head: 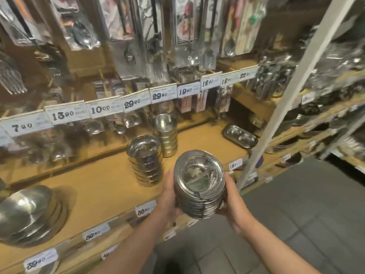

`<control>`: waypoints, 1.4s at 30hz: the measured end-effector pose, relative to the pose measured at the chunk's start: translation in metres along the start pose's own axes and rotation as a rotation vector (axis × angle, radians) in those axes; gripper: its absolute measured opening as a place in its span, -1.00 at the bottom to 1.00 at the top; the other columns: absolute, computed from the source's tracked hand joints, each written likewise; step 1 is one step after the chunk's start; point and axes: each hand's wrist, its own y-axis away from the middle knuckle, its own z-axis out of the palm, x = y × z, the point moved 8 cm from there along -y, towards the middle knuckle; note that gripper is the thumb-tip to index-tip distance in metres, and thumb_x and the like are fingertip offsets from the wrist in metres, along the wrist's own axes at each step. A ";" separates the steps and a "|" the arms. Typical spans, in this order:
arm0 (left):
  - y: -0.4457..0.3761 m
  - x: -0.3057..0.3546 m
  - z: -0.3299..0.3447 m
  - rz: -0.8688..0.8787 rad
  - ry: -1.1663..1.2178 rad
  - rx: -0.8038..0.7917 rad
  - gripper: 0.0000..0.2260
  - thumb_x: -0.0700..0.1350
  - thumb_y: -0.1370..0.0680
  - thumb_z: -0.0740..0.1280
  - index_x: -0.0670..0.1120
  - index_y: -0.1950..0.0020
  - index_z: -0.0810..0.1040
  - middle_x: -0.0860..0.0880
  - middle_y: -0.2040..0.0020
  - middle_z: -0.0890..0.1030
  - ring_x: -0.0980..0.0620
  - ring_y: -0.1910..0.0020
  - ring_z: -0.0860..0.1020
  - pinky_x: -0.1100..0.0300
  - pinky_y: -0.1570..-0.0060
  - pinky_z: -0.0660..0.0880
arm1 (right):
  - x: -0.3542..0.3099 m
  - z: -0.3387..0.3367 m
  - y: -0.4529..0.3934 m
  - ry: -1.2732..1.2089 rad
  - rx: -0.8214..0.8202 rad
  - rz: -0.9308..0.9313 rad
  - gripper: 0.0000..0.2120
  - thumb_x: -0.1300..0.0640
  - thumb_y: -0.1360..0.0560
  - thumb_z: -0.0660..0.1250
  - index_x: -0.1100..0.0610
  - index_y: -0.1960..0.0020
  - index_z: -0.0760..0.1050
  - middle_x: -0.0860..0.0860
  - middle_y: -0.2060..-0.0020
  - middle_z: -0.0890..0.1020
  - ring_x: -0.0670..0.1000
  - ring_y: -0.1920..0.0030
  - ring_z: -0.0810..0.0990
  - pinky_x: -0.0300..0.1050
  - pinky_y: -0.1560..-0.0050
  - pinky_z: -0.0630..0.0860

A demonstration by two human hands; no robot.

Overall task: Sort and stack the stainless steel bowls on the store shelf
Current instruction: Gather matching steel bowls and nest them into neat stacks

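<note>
steel bowls in a nested stack [199,183] sit between my two hands, out in front of the shelf edge and a little above the grey floor [296,214]. my left hand [167,196] presses its palm and fingers up the left side of that stack; my right hand [231,196] cups the right side and curls under the bottom rims. both hold the stack, tilted so the inside of the top bowl faces me; it shows divided sections.

on the wooden shelf [102,190] behind, a second stack of wider bowls [146,161] stands upright just left of and beyond what i carry. touching its right rear side is a taller stack of narrower cups [166,135]. well apart to the right lies an oblong steel tray [240,136] near the white upright post [292,91]. at the far left of the same shelf a pile of large bowls [27,212] lies upside down, domes up.

price tags [134,104] run along the rail above, reading 7.90, 13.90, 10.00, 29.90, 29.90, 19.90. more tags line the front lip of my shelf. packaged utensils [142,36] hang in rows over everything, too blurred to name singly. the neighbouring rack on the right holds dark and shiny ware i cannot make out
</note>
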 end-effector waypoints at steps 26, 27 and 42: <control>-0.302 0.075 0.082 0.105 0.160 0.140 -0.31 0.52 -0.48 0.10 0.08 -0.32 0.61 -0.04 -0.21 0.69 0.00 -0.17 0.65 -0.18 -0.31 0.50 | -0.072 -0.102 -0.326 0.057 -0.190 -0.023 -0.55 -0.53 -0.46 0.03 -0.50 -0.25 0.47 -0.44 -0.19 0.58 -0.35 -0.21 0.53 0.13 -0.30 0.41; -0.303 0.076 0.082 0.112 0.162 0.168 -0.24 0.58 -0.39 0.13 0.07 -0.28 0.64 -0.03 -0.15 0.72 0.05 -0.08 0.68 -0.08 -0.20 0.59 | -0.074 -0.103 -0.332 0.064 -0.198 -0.019 -0.56 -0.52 -0.47 0.03 -0.50 -0.25 0.46 -0.45 -0.18 0.58 -0.31 -0.25 0.50 0.17 -0.31 0.42; -0.262 0.135 0.070 0.513 -0.336 0.625 -0.69 0.10 -0.61 0.25 0.20 -0.33 0.59 0.41 -0.08 0.64 0.40 -0.10 0.58 0.39 -0.13 0.48 | -0.114 -0.120 -0.352 0.276 -0.126 -0.278 -0.60 -0.03 -0.66 0.21 -0.21 -0.48 0.38 -0.60 -0.14 0.50 -0.56 -0.19 0.40 -0.55 -0.16 0.37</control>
